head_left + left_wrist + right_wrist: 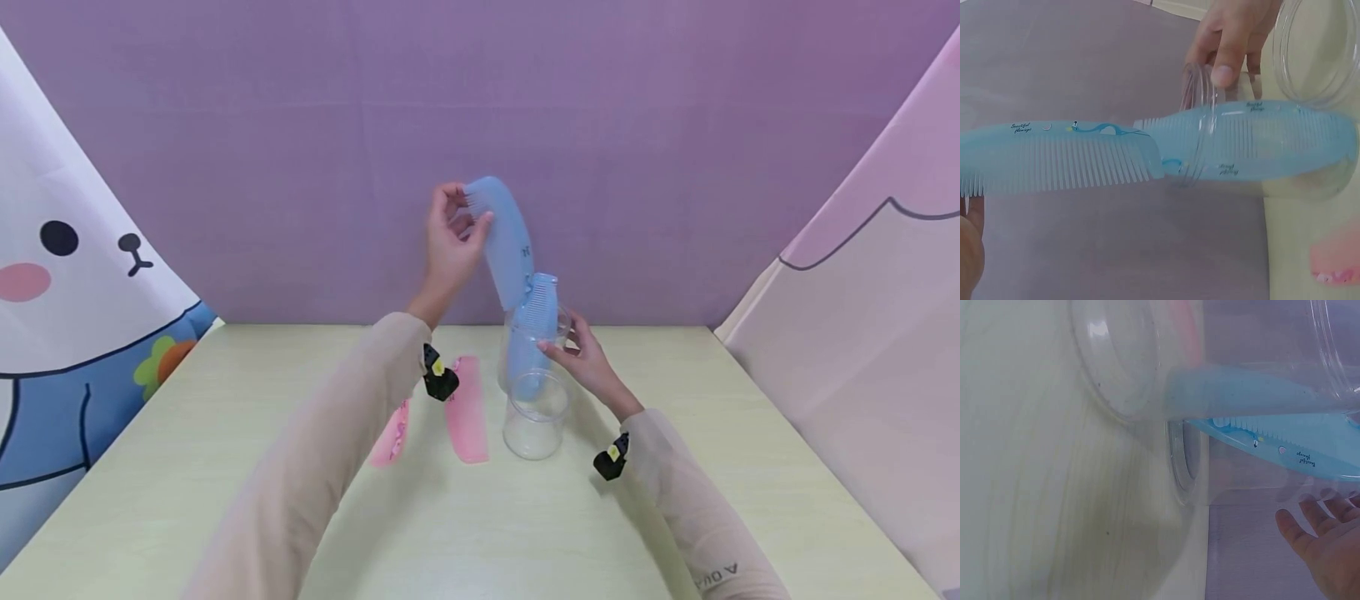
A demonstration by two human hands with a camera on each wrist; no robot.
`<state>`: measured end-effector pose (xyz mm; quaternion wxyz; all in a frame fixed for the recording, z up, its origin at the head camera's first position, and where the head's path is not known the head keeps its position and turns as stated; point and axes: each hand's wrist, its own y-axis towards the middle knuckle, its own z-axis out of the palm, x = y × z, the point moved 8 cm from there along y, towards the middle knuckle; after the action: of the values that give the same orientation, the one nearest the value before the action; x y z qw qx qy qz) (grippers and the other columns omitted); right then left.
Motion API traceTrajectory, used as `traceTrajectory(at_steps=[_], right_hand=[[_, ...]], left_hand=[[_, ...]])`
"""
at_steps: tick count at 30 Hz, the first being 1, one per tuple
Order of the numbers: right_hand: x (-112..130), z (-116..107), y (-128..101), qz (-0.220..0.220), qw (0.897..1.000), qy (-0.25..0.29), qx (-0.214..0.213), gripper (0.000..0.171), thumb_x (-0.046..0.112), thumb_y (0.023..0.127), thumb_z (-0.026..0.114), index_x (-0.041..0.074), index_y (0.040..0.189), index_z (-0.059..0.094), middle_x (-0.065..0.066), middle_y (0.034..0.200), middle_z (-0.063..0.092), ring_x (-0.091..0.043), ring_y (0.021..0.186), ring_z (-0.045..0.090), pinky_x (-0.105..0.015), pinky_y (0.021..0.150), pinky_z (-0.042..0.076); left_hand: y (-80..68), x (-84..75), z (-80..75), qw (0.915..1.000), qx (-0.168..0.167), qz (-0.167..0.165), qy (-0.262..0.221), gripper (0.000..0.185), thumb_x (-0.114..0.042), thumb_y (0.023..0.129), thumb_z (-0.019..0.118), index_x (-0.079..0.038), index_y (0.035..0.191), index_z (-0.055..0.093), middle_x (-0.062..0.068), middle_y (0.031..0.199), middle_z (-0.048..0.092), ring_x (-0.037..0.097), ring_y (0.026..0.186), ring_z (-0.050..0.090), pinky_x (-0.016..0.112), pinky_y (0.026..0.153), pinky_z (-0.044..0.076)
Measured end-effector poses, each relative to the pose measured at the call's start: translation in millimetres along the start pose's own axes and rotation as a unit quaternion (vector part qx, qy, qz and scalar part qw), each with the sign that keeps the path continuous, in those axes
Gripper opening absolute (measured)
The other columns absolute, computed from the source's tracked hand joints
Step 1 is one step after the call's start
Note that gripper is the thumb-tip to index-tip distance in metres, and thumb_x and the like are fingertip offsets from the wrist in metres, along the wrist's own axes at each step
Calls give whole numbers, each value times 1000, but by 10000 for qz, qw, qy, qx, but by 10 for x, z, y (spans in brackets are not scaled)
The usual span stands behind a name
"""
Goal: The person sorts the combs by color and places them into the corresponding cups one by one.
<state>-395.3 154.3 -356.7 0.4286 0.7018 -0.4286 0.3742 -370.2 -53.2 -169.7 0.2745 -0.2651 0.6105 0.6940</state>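
Left sleeve (318, 454): long, beige, loosely creased, cuff (408, 333) just behind the left hand (453, 237). Right sleeve (693, 500) matches; dark lettering (717, 575), only partly legible, sits well back from the right hand (588, 358). Behind each hand: left unit (440, 383), right unit (609, 466), both angular, black, with a small yellow patch (438, 367).

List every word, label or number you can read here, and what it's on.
"Beautiful", second word blurred, perhaps "flamingo": raised blue comb.
"Beautiful", fainter: a blue comb in the jar.
Right sleeve: letters partly cut off, unclear.
Pink combs: marks too small to read.
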Motion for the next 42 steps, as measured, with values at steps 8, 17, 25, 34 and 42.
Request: traceTrajectory(at_steps=[8, 17, 25, 34, 42], right_hand=[[10, -1, -4, -60, 10000, 12, -6, 74, 22, 86, 62, 12, 144, 17, -13, 146, 27, -34, 131, 33, -50, 102, 37], [-6, -1, 12, -91, 10000, 21, 24, 75, 22, 87, 62, 8, 144, 16, -16, 146, 25, -36, 132, 32, -51, 102, 36], [-4, -8, 5, 18, 10000, 39, 49, 75, 22, 87, 61, 9, 145, 14, -14, 148, 22, -36, 134, 28, -51, 104, 35], [-22, -6, 5, 10, 10000, 29, 89, 75, 24, 87, 61, 12, 145, 14, -13, 148, 22, -36, 134, 28, -51, 103, 35], [-1, -17, -1, -33, 10000, -36, -28, 76, 24, 86, 62, 11, 145, 15, -15, 146, 25, -36, 131, 33, -50, 102, 38]], left_hand=[[-149, -51, 122, 9998, 41, -183, 68, 34, 6, 85, 55, 8, 113, 37, 24, 109, 50, 39, 94, 58, 43, 87, 51], [-226, 108, 194, 9996, 50, -292, 34, 34, 8, 84, 55, 11, 112, 37, 26, 106, 52, 41, 90, 58, 43, 81, 53], [-331, 273, 272, 9984, 245, -406, 314, 34, 5, 85, 56, 10, 114, 38, 26, 109, 52, 40, 93, 59, 44, 84, 52], [-452, 456, 359, 9958, 506, -616, 460, 34, 2, 86, 56, 8, 116, 39, 23, 109, 52, 37, 95, 60, 39, 86, 52], [-533, 585, 426, 9920, 674, -864, 627, 34, 4, 85, 57, 9, 115, 41, 24, 109, 52, 36, 99, 58, 40, 89, 50]])
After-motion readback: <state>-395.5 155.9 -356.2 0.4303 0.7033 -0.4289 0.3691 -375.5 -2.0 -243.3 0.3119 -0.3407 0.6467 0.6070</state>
